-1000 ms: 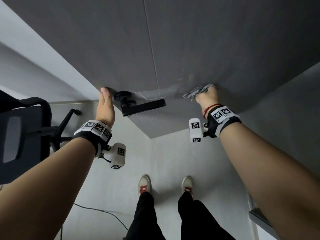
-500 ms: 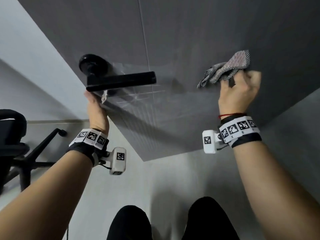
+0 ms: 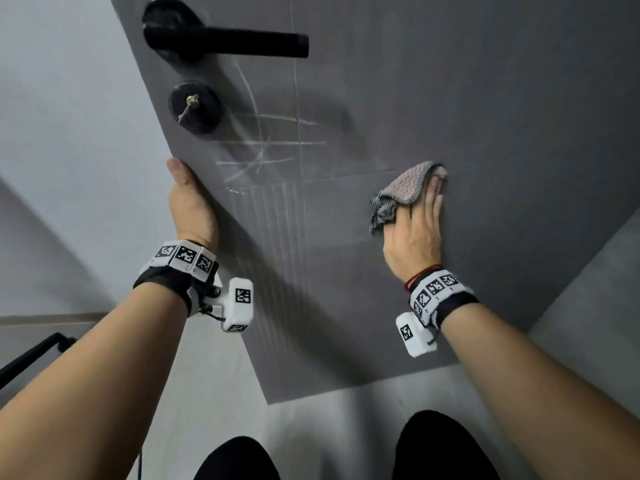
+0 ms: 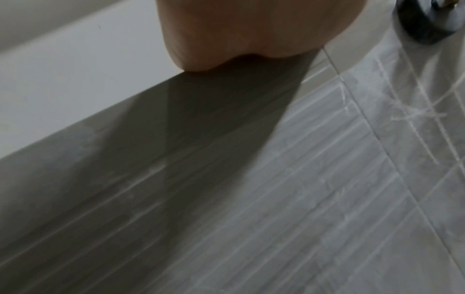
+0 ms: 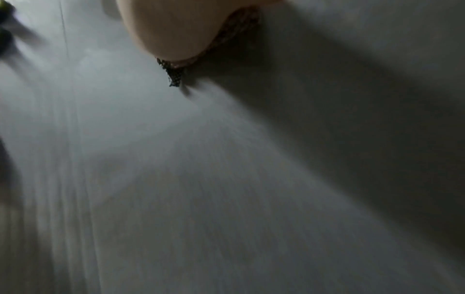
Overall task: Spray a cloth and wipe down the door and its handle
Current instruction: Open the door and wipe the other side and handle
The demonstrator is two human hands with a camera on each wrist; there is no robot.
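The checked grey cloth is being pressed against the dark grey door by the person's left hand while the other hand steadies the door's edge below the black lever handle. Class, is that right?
Not quite: the right hand presses the checked grey cloth against the dark grey door, as the head view shows. The left hand steadies the door's edge below the black lever handle.

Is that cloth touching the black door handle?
Apart. The head view shows the cloth under the right hand, bare door separating it from the handle.
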